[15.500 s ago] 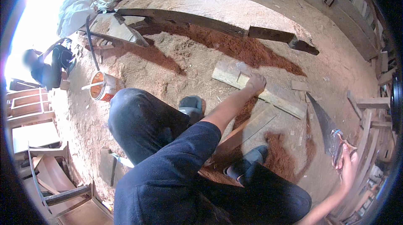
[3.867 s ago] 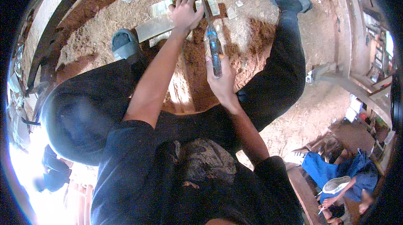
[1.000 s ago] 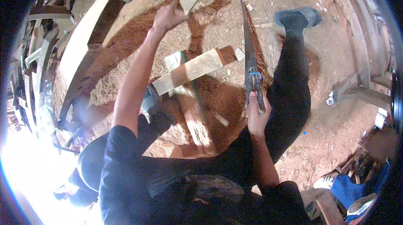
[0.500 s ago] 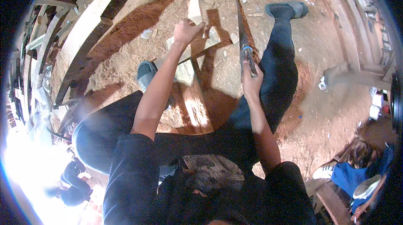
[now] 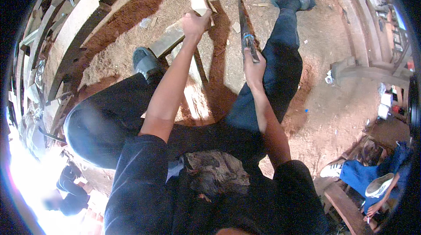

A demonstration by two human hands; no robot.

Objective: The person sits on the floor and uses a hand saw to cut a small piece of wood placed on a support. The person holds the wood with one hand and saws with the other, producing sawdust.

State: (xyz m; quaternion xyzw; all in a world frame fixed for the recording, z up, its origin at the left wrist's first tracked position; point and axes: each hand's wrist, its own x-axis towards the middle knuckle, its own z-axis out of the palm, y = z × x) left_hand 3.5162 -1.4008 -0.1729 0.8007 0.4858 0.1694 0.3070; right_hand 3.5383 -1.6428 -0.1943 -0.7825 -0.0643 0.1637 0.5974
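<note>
My left hand (image 5: pixel 196 25) is closed around the lower end of a pale wooden block (image 5: pixel 198 1), which points away from me. Under and beside that hand, a squared timber (image 5: pixel 168 40) lies slantwise near my left foot. A lighter board (image 5: pixel 193 99) runs back between my legs, partly hidden by my forearm and trousers. In my right hand (image 5: pixel 255 67) is the handle of a handsaw, its long dark blade (image 5: pixel 244 18) directed away from me beside my right leg. Something blue is wrapped where blade and handle meet.
Long heavy beams (image 5: pixel 83 29) and stacked timber stand on the left. Wood scraps and chips lie on the reddish dirt floor (image 5: pixel 333 116). At lower right sits a person in blue trousers (image 5: pixel 357 173); another person (image 5: pixel 72 189) is at lower left, in glare.
My left hand has closed on the block, which now leans more to the left. The timber beneath shows at a different slant. My right hand keeps its hold on the saw; the whole view has shifted slightly.
</note>
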